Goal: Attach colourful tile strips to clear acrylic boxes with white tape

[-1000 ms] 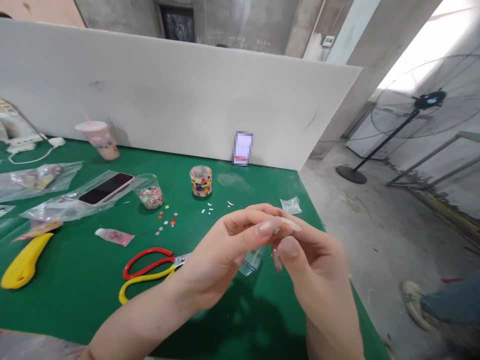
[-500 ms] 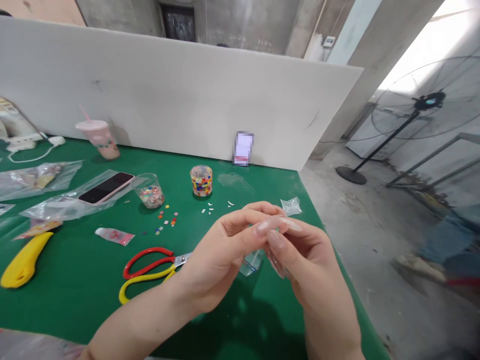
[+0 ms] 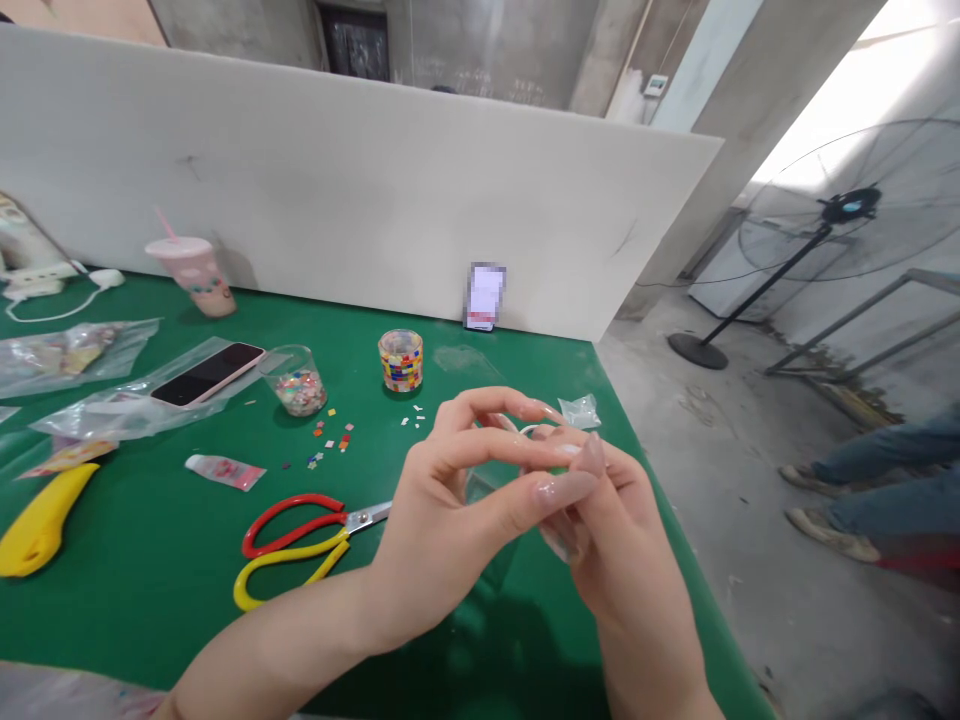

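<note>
My two hands meet above the right part of the green table. My left hand curls its fingers round a small clear cup, thumb stretched to the right. My right hand is closed against the cup's far side, its long nails touching my left thumb. The cup is largely hidden by fingers; only a pale rim and a clear wall show.
On the table lie red-and-yellow scissors, loose coloured tiles, a glass of tiles, a mosaic-covered cup, a phone, a pink tube and a yellow knife. Another person's legs are on the floor at right.
My left fingers have spread and wrapped round the clear cup, which has come up between the hands. The other person's legs have shifted on the floor at right.
</note>
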Demonstrator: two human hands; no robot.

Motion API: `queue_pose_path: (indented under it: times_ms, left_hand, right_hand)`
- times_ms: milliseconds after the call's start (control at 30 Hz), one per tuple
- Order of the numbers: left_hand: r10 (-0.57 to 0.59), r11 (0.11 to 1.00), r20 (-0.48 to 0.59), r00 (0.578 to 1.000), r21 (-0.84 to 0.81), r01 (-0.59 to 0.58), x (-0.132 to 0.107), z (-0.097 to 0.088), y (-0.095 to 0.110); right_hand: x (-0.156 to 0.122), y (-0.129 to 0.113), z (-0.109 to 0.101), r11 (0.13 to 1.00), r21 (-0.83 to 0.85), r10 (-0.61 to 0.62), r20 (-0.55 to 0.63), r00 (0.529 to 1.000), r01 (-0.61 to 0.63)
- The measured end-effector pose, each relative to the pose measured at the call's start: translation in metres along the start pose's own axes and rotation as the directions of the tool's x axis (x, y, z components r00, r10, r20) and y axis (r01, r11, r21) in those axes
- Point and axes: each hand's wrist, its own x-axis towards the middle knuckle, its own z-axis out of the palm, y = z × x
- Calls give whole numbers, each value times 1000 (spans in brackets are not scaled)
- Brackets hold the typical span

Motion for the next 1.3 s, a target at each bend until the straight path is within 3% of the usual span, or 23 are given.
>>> queue_pose_path:
  times_ms: [167, 233, 367, 433, 567, 733, 1000, 1100, 1300]
  left_hand:
    - [171, 963, -24, 985, 216, -162, 2, -3, 2]
    - [163, 959, 7, 987, 234, -160, 3, -6, 5]
    - [-7, 992, 87, 996, 128, -4, 4, -9, 6]
    - [-49, 997, 76, 996, 63, 45, 4, -6, 4]
    - [-30, 1000, -35, 999, -11, 30, 1, 3, -4]
    - [-24, 996, -131, 991, -85, 13, -7, 10, -10]
    - [-130, 975, -109, 986, -192, 107, -12, 12, -2]
    - [-165, 965, -110, 980, -223, 137, -13, 13, 0]
    - [-269, 922, -55, 962, -302, 240, -15, 11, 3]
  right_hand:
    - [1, 0, -1, 1000, -9, 13, 18, 1000, -13]
    - [0, -1, -2, 1000, -22, 20, -3, 1000, -21]
    - [-2, -1, -4, 999, -10, 50, -33, 998, -51]
    - [0, -1, -3, 999, -5, 47, -38, 998, -47]
    - [3, 3, 3, 1000, 13, 9, -38, 999, -8]
    - [0, 10, 14, 999, 5, -37, -124, 992, 38]
    - [0, 22, 19, 955, -117, -288, -160, 944, 272]
    - [0, 23, 16, 891, -255, -419, -138, 898, 376]
    - [4, 22, 13, 724, -502, -588, -91, 803, 473]
